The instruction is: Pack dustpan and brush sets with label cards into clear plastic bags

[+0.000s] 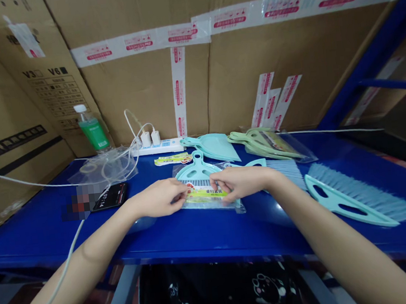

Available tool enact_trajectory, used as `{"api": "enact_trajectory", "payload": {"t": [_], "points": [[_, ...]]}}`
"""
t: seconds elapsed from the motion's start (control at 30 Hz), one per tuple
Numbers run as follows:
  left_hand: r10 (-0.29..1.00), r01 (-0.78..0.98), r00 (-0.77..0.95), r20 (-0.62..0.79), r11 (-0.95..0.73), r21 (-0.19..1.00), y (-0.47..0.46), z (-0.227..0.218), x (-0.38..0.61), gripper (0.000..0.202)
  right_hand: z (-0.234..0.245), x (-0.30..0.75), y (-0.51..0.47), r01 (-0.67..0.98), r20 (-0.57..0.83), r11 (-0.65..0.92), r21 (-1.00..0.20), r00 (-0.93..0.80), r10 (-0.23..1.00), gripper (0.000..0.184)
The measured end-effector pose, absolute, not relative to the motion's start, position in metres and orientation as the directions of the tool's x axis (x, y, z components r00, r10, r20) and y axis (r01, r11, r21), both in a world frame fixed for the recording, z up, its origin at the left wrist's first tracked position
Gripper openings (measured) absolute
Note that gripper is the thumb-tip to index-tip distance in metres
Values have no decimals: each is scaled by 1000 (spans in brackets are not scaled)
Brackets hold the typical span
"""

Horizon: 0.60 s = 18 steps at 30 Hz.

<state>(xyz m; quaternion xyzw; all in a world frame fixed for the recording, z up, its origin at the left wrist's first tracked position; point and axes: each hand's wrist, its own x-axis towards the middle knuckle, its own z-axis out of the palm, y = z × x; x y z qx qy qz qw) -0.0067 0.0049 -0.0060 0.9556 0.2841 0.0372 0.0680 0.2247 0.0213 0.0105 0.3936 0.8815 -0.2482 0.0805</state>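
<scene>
A clear plastic bag (212, 205) lies flat on the blue table in front of me. It holds a light-blue dustpan (199, 168), a brush whose bristles partly show, and a yellow-green label card (207, 191). My left hand (162, 198) is closed at the bag's left edge, thumb and fingers together on the plastic. Over the right part of the card rests my right hand (237, 182), fingers bent and apart from the thumb. Just right of it, partly behind my forearm, is a blue brush (285, 172).
Farther right lies another blue brush (353, 199). At the back are a loose blue dustpan (213, 147), a bagged green set (269, 144), label cards (173, 159) and a power strip (166, 146). Leftward are a bottle (94, 132), cables and a phone (109, 198). Cardboard walls stand behind.
</scene>
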Motion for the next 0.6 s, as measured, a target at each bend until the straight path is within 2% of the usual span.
{"api": "enact_trajectory", "payload": {"t": [0.23, 0.6], "points": [[556, 547, 831, 31, -825, 140, 4, -6, -7, 12, 13, 223, 20, 751, -353, 545, -372, -658, 665, 35], [554, 546, 832, 33, -828, 128, 5, -7, -7, 12, 13, 224, 20, 754, -350, 550, -360, -655, 669, 33]]}}
